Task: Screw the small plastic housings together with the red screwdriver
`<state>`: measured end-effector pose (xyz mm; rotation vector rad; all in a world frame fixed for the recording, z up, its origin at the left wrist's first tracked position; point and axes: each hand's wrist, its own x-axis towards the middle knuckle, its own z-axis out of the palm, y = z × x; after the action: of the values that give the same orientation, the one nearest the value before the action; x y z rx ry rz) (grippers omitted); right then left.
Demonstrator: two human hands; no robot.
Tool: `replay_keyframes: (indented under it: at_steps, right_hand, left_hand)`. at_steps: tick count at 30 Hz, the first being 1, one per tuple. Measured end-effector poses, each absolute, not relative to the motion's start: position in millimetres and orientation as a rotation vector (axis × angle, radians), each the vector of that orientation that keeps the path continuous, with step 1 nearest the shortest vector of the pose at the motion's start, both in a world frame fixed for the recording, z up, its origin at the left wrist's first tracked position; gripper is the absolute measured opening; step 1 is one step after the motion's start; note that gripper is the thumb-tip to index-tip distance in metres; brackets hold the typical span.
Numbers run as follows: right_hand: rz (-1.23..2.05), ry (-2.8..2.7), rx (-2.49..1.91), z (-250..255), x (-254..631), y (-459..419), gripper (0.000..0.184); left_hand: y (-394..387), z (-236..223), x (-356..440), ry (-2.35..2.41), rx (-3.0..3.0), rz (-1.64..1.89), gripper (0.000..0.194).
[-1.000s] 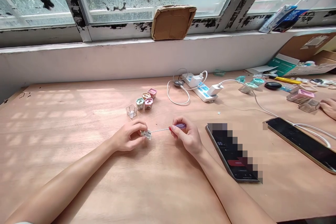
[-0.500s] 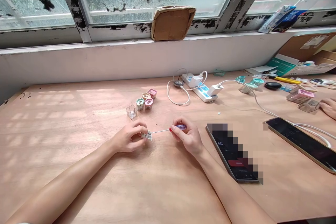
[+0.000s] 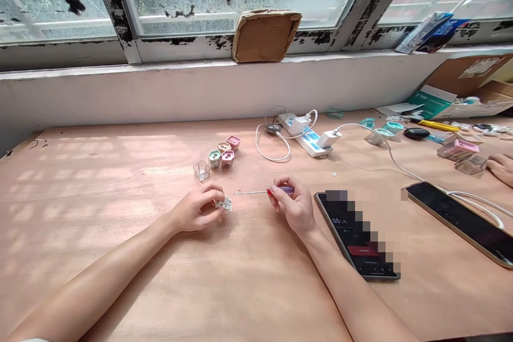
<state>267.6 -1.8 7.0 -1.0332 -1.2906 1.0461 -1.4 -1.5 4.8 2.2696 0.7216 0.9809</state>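
My left hand (image 3: 203, 207) rests on the table, fingers closed on a small pale pencil sharpener insert (image 3: 225, 203) that has a shiny blade-like strip. In my right hand (image 3: 295, 204) is a screwdriver (image 3: 251, 192), held by its clear purple handle with a red collar. Its thin shaft points left, and the tip stands apart from the insert, a little above and to its right. Beyond my left hand sits a clear open sharpener case (image 3: 201, 171) with something whitish inside. Several small sharpeners (image 3: 227, 158) with pink, green and beige two-hole tops cluster beside it.
A power strip (image 3: 308, 136) with white plugs and cables lies toward the wall. Two phones (image 3: 356, 238) are at the right. Further off are more sharpeners (image 3: 459, 148), a yellow utility knife (image 3: 438, 125) and another person's hand (image 3: 500, 166).
My right hand has drawn the screwdriver to the right and slightly up, so its tip has come away from the insert. My left hand has stayed in place.
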Motion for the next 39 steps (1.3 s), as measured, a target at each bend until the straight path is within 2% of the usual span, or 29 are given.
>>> replay_keyframes:
  at_steps: [39]
  right_hand:
    - [1.130,-1.387,-0.996,10.3,258.6,-9.1,0.023]
  left_hand:
    - [-3.2,5.5,-1.3,0.718,2.328,0.957,0.014]
